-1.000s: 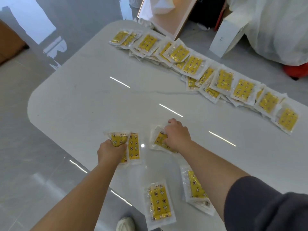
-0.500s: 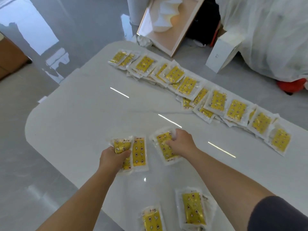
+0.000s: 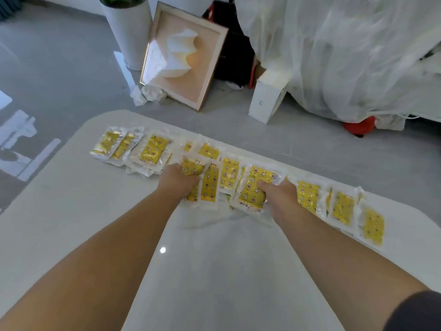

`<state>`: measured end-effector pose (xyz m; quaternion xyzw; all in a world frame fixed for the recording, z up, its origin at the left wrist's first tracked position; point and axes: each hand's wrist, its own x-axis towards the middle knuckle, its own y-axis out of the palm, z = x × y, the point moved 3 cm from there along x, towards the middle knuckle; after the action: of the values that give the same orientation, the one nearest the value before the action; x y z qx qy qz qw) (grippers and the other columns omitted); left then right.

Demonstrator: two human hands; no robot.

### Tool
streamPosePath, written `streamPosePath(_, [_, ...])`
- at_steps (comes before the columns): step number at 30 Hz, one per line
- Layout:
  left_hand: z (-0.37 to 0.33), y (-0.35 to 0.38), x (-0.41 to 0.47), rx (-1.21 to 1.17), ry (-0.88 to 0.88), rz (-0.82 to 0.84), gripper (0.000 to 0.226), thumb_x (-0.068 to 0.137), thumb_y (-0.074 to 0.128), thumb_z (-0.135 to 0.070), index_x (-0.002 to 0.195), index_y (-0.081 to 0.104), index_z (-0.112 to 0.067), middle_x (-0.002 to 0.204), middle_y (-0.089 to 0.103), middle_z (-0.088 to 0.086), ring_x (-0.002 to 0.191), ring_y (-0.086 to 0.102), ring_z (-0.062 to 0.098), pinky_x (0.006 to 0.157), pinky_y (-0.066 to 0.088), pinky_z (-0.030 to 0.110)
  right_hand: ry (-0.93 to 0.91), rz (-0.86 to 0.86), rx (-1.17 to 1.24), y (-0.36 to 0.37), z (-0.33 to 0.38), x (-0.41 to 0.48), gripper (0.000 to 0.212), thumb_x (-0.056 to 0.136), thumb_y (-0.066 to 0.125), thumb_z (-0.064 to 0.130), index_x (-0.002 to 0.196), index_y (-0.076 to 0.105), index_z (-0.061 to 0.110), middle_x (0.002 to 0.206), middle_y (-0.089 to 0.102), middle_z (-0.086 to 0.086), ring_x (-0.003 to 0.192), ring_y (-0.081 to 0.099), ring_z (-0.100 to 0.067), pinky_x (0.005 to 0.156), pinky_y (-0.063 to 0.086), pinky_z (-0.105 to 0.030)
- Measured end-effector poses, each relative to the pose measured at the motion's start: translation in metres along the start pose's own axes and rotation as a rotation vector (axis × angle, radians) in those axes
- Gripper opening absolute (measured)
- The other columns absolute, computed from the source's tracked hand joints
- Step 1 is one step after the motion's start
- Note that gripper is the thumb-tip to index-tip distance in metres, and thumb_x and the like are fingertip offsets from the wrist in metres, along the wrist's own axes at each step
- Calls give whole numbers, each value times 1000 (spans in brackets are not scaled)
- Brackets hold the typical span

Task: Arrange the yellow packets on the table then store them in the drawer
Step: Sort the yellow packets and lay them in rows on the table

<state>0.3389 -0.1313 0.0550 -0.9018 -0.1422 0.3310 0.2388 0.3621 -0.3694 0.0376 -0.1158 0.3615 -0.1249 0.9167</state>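
- The left hand (image 3: 177, 182) curls its fingers round the near ends of two yellow packets (image 3: 210, 185), held side by side.
- The right hand (image 3: 276, 193) pinches a single packet (image 3: 253, 187) at its right edge, thumb on the printed face.
- The held packets sit between the two hands, over the row of packets (image 3: 152, 149) along the far side of the white worktop (image 3: 202, 271). The row runs on left of the left hand and right of the right hand.
- Beyond the hands, on the floor, a framed picture (image 3: 183, 58) leans near a white planter (image 3: 128, 27), with a white box (image 3: 267, 99) and a pale sheet (image 3: 346, 56) to the right.
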Motion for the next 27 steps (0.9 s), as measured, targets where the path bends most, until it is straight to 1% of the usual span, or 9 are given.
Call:
streamPosePath(5, [-45, 29, 66, 180, 102, 47, 39, 82, 72, -25, 111, 58, -2, 98, 61, 8, 96, 60, 26, 83, 51, 35, 50, 5, 38, 29, 14, 41, 61, 85, 71, 28, 136, 43, 8, 128, 53, -10, 101, 51, -26, 79, 41, -35])
streamPosePath(8, [-51, 41, 88, 336, 122, 48, 35, 85, 68, -23, 111, 56, -4, 95, 55, 6, 93, 57, 24, 70, 42, 30, 30, -32, -30, 40, 15, 59, 56, 85, 71, 27, 133, 47, 9, 127, 56, -9, 104, 55, -28, 81, 43, -35])
streamPosePath(14, [-39, 45, 99, 474, 164, -63, 25, 88, 60, -13, 111, 52, -6, 109, 58, 12, 89, 56, 27, 65, 41, 32, -32, -69, -204, 32, 8, 68, 58, 83, 70, 32, 133, 50, 9, 132, 56, -7, 118, 55, -28, 96, 48, -40])
streamPosePath(15, [-38, 44, 98, 483, 179, -86, 25, 89, 58, -13, 113, 52, -5, 113, 56, 14, 90, 56, 29, 66, 40, 33, -28, -64, -198, 27, 7, 68, 55, 83, 69, 33, 129, 53, 9, 129, 59, -8, 112, 58, -27, 93, 49, -41])
streamPosePath(17, [-40, 39, 94, 478, 213, -130, 27, 91, 56, -14, 115, 51, -3, 121, 49, 16, 91, 54, 30, 71, 38, 32, -19, -48, -164, 14, 8, 66, 39, 86, 68, 34, 114, 58, 9, 112, 63, -7, 87, 59, -19, 73, 48, -33])
streamPosePath(19, [-45, 35, 91, 445, 248, -138, 22, 92, 55, -18, 109, 51, -4, 114, 54, 16, 86, 51, 27, 69, 36, 31, -10, -29, -133, -2, 8, 64, 33, 87, 68, 34, 108, 58, 10, 100, 61, -7, 79, 55, -19, 60, 40, -28])
streamPosePath(21, [-51, 36, 86, 362, 262, -83, 26, 92, 59, -27, 107, 49, -7, 102, 56, 10, 83, 48, 23, 67, 36, 31, -11, -39, -121, -19, 7, 66, 32, 86, 69, 34, 105, 61, 10, 98, 64, -7, 84, 59, -23, 70, 47, -31])
streamPosePath(24, [-58, 49, 76, 194, 247, 32, 45, 89, 64, -35, 122, 47, -10, 102, 52, 3, 80, 51, 18, 63, 39, 28, -21, -42, -114, -41, 7, 74, 21, 89, 68, 32, 100, 65, 14, 94, 68, -3, 83, 65, -21, 85, 52, -37])
streamPosePath(27, [-61, 75, 67, 170, 250, 107, 30, 92, 59, -26, 115, 50, -9, 100, 56, 6, 66, 48, 10, 51, 35, 24, -19, -73, -168, -61, 3, 86, 16, 91, 64, 33, 97, 64, 18, 99, 70, -5, 90, 67, -25, 91, 53, -44])
